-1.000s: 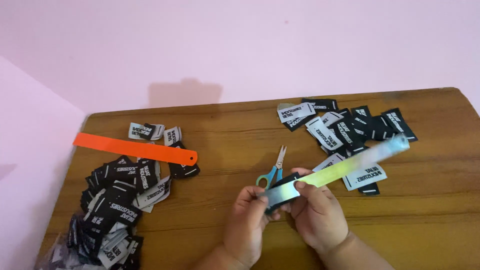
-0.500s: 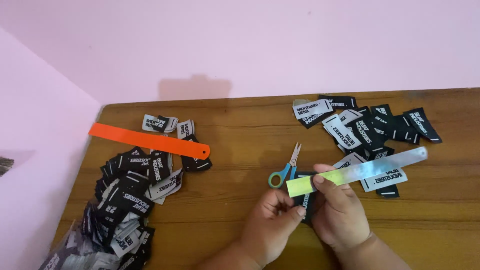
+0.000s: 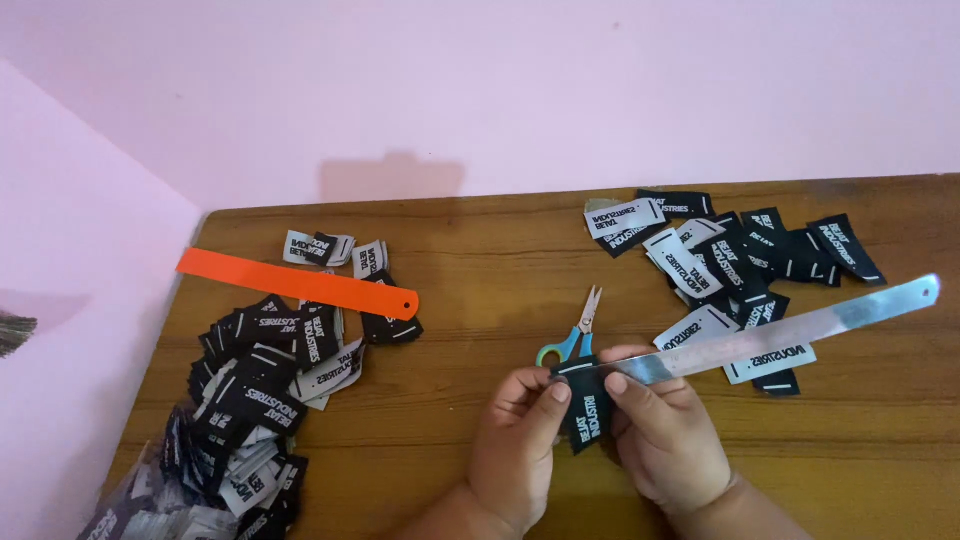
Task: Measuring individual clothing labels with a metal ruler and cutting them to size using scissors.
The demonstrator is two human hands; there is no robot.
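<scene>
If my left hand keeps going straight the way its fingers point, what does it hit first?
Probably the small scissors, just beyond the left hand, whose fingertips pinch the black label. Depth is unclear, so the hand might pass over them.

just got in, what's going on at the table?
A person's left hand and right hand pinch one black woven label together, with a long metal ruler laid across its top. Small scissors with blue and green handles lie just behind. Black-and-white label piles sit left and right; an orange plastic strip rests on the left pile.
</scene>
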